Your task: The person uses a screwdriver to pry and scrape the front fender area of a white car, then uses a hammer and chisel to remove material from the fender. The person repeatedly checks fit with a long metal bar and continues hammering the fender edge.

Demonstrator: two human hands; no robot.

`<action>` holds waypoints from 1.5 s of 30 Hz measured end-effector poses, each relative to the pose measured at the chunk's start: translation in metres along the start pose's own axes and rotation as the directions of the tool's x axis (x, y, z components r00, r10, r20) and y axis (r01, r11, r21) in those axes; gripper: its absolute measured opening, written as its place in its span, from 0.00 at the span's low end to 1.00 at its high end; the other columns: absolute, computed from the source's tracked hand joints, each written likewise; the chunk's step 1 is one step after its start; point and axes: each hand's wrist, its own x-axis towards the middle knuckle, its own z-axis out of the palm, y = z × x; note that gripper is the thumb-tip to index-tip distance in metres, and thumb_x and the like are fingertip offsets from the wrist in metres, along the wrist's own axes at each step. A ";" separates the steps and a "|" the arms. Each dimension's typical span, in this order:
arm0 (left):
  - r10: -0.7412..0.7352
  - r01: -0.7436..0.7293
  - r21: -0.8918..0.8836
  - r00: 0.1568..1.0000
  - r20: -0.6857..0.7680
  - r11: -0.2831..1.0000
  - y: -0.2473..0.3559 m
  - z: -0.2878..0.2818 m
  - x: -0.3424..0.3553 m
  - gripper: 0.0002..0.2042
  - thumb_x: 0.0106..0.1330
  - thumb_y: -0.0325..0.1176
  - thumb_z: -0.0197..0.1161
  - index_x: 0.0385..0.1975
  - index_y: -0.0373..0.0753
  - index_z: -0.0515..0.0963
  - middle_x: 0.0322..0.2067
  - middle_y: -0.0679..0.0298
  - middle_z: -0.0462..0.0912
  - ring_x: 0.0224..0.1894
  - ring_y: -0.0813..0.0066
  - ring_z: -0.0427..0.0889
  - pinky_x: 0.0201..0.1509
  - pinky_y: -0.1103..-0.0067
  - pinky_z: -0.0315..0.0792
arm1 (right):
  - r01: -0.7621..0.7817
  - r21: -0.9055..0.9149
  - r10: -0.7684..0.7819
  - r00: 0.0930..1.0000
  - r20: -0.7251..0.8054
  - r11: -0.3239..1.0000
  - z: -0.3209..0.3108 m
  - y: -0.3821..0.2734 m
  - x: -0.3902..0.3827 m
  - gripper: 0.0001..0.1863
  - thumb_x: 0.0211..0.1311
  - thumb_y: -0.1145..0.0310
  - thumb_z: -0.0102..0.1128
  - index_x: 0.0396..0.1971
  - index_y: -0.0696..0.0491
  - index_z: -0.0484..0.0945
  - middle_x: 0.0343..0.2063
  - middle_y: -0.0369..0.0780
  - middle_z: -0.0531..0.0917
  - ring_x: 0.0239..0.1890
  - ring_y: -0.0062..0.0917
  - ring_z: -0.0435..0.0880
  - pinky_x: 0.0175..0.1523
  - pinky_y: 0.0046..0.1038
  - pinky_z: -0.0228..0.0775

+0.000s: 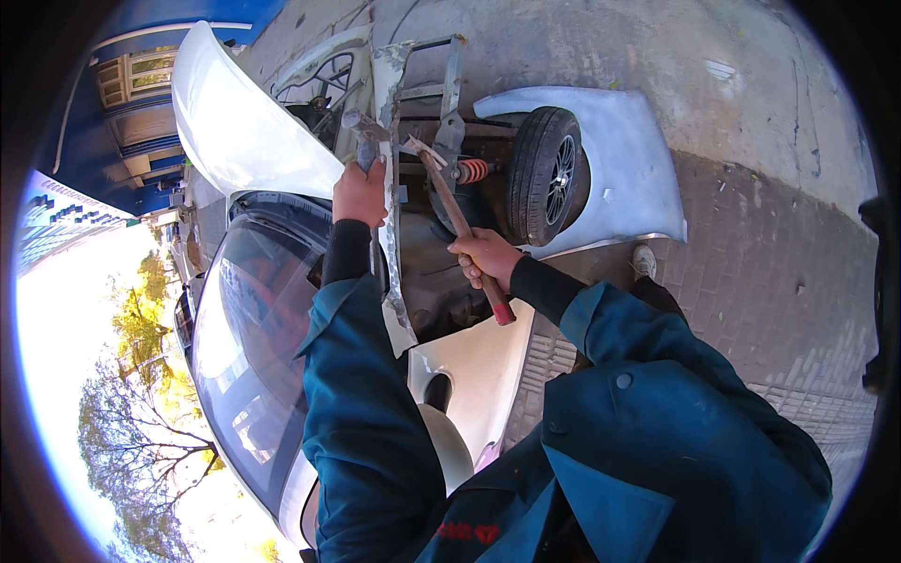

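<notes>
My left hand is closed around a hammer with a worn grey metal head, held over the bare metal edge of a car's front body. In my right hand is a wooden handle, gripped near its red butt end. The handle slants up and left toward the hammer; its far end looks pale and uneven, and I cannot tell whether a head is fixed there. Beneath both hands lies the opened wheel bay, with a red coil spring and a tyre to the right.
A white hood stands raised at the left, above the windshield. A pale fender lies on the ground behind the wheel. The white car door is close in front of me. Paving stretches to the right.
</notes>
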 end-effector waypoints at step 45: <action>0.420 -0.352 0.447 0.905 -0.060 0.822 -0.008 -0.001 0.030 0.28 0.74 0.53 0.58 0.36 0.26 0.76 0.26 0.38 0.85 0.27 0.43 0.88 0.39 0.57 0.82 | 0.144 -0.171 -0.137 0.989 0.054 0.975 -0.013 0.015 0.016 0.07 0.69 0.72 0.60 0.35 0.52 0.69 0.19 0.33 0.71 0.15 0.18 0.71 0.20 0.27 0.67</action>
